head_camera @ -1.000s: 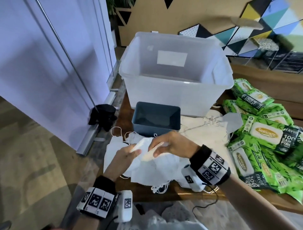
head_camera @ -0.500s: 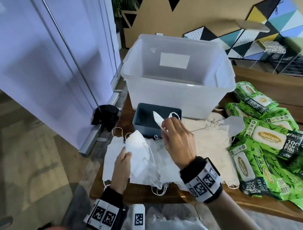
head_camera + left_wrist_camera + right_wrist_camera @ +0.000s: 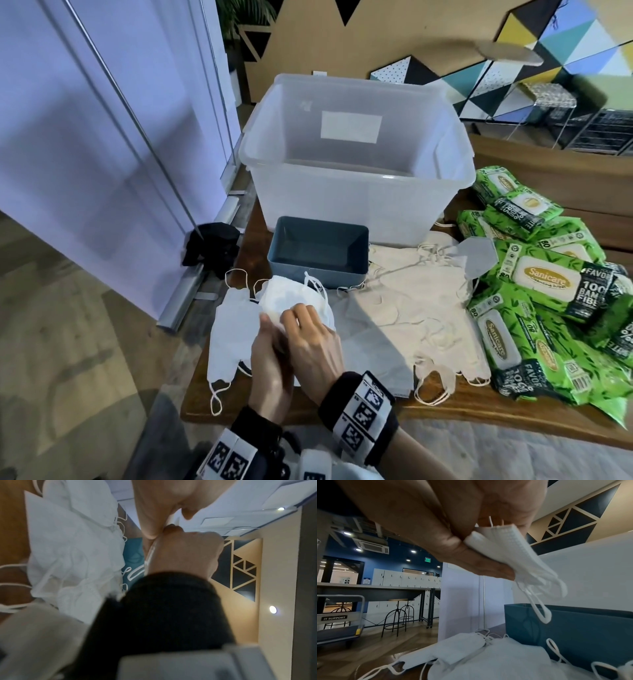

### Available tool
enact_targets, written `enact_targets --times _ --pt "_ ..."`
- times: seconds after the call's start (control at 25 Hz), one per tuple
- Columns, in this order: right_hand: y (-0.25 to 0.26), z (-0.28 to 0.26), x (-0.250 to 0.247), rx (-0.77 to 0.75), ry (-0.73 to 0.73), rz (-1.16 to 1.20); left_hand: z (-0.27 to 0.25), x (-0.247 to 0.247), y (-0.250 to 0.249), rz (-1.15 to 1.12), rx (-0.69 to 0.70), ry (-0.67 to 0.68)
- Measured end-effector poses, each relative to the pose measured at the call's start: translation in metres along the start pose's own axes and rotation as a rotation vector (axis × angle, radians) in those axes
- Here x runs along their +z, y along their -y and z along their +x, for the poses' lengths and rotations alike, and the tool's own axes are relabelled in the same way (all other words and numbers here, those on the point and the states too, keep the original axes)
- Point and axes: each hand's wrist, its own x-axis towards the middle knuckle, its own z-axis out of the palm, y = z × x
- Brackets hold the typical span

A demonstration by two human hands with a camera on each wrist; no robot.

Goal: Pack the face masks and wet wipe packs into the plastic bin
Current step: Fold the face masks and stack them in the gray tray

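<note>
Both hands together hold a small stack of folded white face masks point(image 3: 294, 301) above the front-left part of the brown wooden table point(image 3: 455, 407). Right hand point(image 3: 310, 342) pinches the stack edge, thumb under and fingers point(image 3: 489, 569) over, ear loops dangling free. Left hand point(image 3: 270, 363) sits tight against the right, fingers curled on the same stack from the left; wrist view too blurry to show finger placement exactly.

Under the hands, a loose pile of flat white face masks point(image 3: 233, 339) on the table. Just behind it, a small dark teal rectangular plastic bin point(image 3: 318, 274), open top. Behind that, a large translucent white plastic storage tub point(image 3: 349, 205) with a white label on its far wall. Right of the teal bin, a spread of cream-coloured face masks point(image 3: 411, 308) with tangled loops, one pale grey mask point(image 3: 478, 251) at its far edge. Far right: heap of green wet wipe packs point(image 3: 548, 291), overlapping.
</note>
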Motion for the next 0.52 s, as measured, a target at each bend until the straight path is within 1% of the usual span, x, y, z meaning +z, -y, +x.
enact_targets --times 0.04,0.12,0.16,0.24,0.28,0.32,0.4,0.44,0.48,0.52 --pt "0.001 -0.001 0.001 0.029 0.009 0.018 0.002 -0.001 0.002 0.048 -0.001 0.012" --pt "0.0 -0.001 0.002 0.105 0.035 0.054 0.007 0.0 0.007 -0.005 0.037 0.025" --pt "0.0 -0.002 0.002 0.145 0.077 0.072 0.007 0.001 0.008 -0.028 0.043 0.013" --pt "-0.001 -0.002 0.004 0.242 0.206 0.12 0.003 0.005 0.01 -0.047 0.034 0.012" --pt "-0.002 -0.001 0.004 0.277 0.305 0.153 0.001 0.006 0.012 -0.029 0.034 0.019" --pt "-0.004 0.0 0.004 0.289 0.404 0.205 -0.001 0.003 0.015 0.002 0.047 0.01" --pt "-0.012 -0.001 0.005 0.25 0.514 0.364 -0.004 -0.006 0.016 0.042 0.071 -0.029" --pt "-0.016 -0.001 0.005 0.216 0.523 0.451 -0.006 -0.015 0.015 0.07 0.078 -0.087" --pt "-0.018 0.001 0.006 0.198 0.489 0.526 -0.004 -0.029 0.013 0.075 0.096 -0.176" --pt "-0.02 0.005 0.012 0.205 0.399 0.56 -0.003 -0.047 0.011 0.063 0.109 -0.266"
